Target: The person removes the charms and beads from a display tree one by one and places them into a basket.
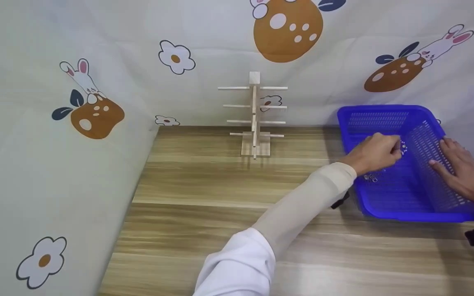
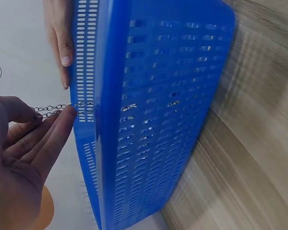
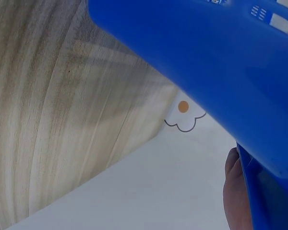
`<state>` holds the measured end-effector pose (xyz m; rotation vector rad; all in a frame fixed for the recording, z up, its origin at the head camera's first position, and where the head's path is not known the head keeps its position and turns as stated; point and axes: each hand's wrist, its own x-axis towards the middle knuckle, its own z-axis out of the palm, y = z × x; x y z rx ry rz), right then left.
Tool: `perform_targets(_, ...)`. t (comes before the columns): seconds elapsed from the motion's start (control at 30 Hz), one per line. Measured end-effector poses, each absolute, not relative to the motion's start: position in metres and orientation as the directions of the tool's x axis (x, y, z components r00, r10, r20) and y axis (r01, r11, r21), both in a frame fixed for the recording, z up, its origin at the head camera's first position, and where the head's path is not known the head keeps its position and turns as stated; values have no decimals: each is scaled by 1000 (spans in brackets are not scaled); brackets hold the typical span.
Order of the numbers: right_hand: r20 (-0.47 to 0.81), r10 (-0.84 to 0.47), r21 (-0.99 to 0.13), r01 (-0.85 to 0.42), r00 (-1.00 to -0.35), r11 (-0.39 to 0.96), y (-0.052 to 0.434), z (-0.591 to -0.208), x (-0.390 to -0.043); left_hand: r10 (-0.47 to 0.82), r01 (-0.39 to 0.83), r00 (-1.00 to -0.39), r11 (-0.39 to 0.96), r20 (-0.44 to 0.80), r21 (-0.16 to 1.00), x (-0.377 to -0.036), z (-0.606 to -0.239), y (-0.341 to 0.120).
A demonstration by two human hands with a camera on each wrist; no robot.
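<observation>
- Head view: your left hand (image 1: 375, 154) is inside the blue basket (image 1: 385, 207), fingers pressed together on a thin metal chain (image 1: 403, 148), lifted just above the basket floor. More small metal bits (image 1: 370, 178) lie on the floor below the wrist. Your right hand (image 1: 463, 174) lies flat w/ straight fingers on the basket's right wall, holding nothing. The left is the nearer hand to the chain; the right is apart from it. The wooden peg rack (image 1: 255, 117) stands upright on the table (image 1: 220, 197), well to the left of the basket, pegs running left-right, so it lies left and further back from the pinch.
- Left wrist view: the left hand (image 2: 19, 158) shows fingertips (image 2: 69, 112) pinching the chain (image 2: 50, 110), which runs roughly level from the fingers toward the basket wall (image 2: 149, 120). That's its long axis. Fingers of the right hand (image 2: 60, 43) rest on the wall beyond.
- Right wrist view: mostly the basket's underside (image 3: 221, 67) and table (image 3: 48, 105); only an edge of the right hand (image 3: 235, 191) shows, and you can't tell the grip from here. No chain visible.
</observation>
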<state>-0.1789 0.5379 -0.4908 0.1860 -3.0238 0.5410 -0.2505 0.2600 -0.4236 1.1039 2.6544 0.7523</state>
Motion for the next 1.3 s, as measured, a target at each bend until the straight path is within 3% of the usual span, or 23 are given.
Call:
perform_targets(0.2, 93, -116, -348, -142, -989, 927, 537, -492, -178, 715, 620, -699, 617, -14, 485, -248, -433, 264)
perform_targets(0.43, 89, -109, -349, -133, -990, 928, 537, -494, -176, 745, 691, -667, 620, -2, 373, -245, -445, 264)
perform_targets(1.0, 91, -118, -349, -143, -989, 926, 537, -490, -176, 745, 735, -664, 666, -64, 130, -232, -466, 265)
perform_targets(1.3, 83, -114, -342, -136, -990, 930, 535, -490, -177, 745, 736, -664, 667, -72, 111, -232, -468, 264)
